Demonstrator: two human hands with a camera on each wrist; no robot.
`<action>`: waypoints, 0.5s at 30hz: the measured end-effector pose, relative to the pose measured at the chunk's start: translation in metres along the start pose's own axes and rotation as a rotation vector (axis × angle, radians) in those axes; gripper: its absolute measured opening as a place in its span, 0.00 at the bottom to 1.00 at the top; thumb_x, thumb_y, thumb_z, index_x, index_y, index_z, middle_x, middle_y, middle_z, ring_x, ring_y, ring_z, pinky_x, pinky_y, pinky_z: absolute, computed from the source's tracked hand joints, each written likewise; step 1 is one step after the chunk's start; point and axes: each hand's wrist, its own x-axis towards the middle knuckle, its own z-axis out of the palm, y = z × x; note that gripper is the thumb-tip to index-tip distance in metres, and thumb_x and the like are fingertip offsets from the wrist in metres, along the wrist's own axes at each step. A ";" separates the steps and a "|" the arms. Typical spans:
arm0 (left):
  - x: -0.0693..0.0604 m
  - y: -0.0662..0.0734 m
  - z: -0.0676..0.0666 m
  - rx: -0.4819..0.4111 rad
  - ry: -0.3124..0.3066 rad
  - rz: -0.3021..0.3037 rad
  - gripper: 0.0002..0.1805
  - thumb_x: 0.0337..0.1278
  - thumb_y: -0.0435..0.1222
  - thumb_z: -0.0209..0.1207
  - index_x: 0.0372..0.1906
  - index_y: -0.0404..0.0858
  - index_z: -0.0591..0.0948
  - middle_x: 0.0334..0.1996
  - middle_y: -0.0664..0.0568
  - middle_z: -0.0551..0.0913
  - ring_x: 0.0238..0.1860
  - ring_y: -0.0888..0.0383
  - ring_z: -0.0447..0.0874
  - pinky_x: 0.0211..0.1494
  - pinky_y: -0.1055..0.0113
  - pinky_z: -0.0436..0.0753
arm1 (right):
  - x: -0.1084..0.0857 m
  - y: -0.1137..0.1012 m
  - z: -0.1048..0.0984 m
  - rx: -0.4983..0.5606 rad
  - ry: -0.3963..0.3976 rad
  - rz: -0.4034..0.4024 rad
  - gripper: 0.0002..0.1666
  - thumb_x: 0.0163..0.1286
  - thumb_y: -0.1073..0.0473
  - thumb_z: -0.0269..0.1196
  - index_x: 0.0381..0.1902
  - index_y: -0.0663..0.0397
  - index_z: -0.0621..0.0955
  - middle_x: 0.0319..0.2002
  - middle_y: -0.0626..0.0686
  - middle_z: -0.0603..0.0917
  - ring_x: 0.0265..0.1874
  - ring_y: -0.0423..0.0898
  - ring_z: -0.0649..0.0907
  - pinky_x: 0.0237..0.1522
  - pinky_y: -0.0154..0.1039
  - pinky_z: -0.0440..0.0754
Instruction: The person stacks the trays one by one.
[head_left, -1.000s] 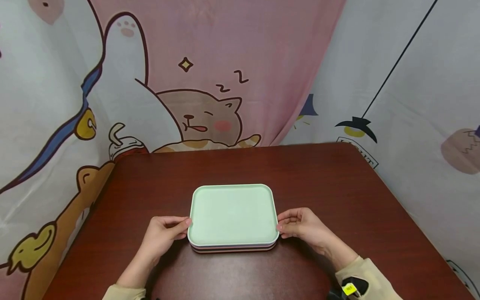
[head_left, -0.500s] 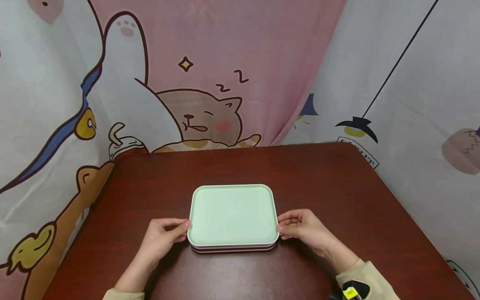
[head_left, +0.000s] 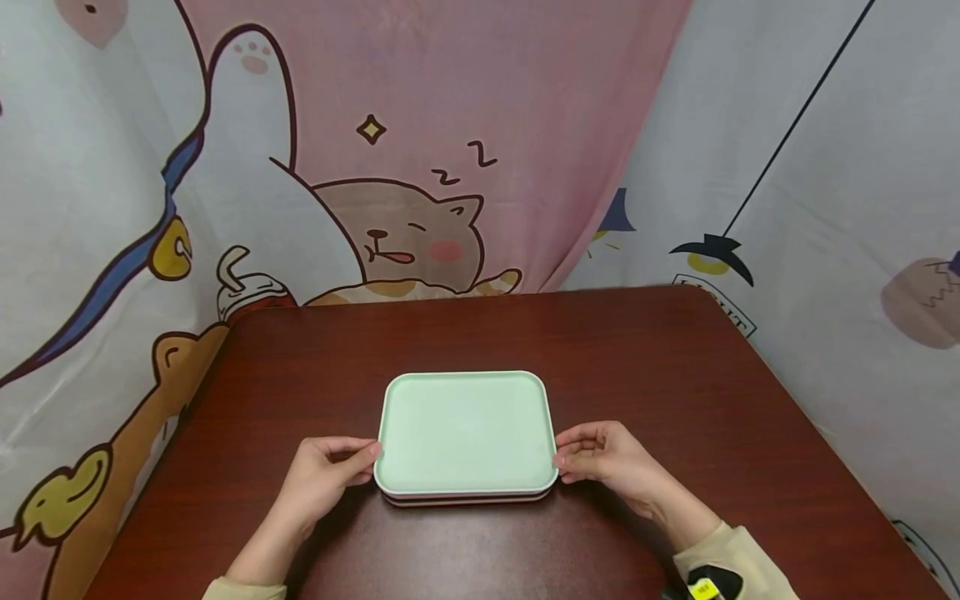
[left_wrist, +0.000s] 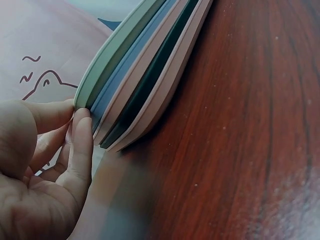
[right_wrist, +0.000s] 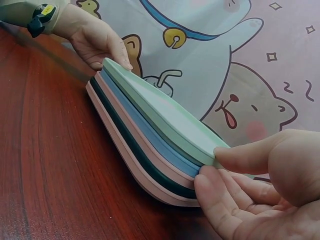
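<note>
A light green tray (head_left: 465,433) lies on top of a stack of rounded rectangular trays. Beneath it I see a blue tray (right_wrist: 150,120), a pink tray (right_wrist: 135,125), a dark green tray (left_wrist: 156,75) and another pink tray (left_wrist: 175,80) at the bottom. My left hand (head_left: 317,479) pinches the light green tray's left edge, thumb at the rim and fingers under it. Across from it, my right hand (head_left: 611,462) pinches the right edge the same way. In the right wrist view the thumb presses the rim while a fingertip sits just below it.
The stack stands on a dark reddish-brown wooden table (head_left: 600,358). Behind the table hangs a cartoon-printed cloth (head_left: 450,100), which also runs along both sides. A black band with a yellow tag (head_left: 705,587) sits on the right wrist.
Both hands have shifted very slightly toward me. The light green tray has moved a little the same way, and its front rim now covers more of the trays below.
</note>
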 end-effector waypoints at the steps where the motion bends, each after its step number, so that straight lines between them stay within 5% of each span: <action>1: 0.000 0.001 0.000 -0.003 -0.002 -0.003 0.13 0.65 0.30 0.72 0.48 0.23 0.88 0.38 0.40 0.90 0.32 0.56 0.88 0.40 0.62 0.92 | 0.000 0.000 0.000 0.001 -0.002 0.000 0.23 0.70 0.72 0.69 0.54 0.86 0.75 0.39 0.62 0.88 0.36 0.48 0.89 0.42 0.44 0.91; 15: 0.002 0.003 -0.001 0.000 -0.028 -0.012 0.14 0.65 0.30 0.72 0.49 0.22 0.88 0.39 0.40 0.90 0.32 0.54 0.88 0.41 0.61 0.92 | 0.001 -0.001 0.001 -0.027 0.017 -0.015 0.22 0.70 0.71 0.69 0.54 0.85 0.75 0.38 0.60 0.88 0.35 0.47 0.88 0.42 0.43 0.91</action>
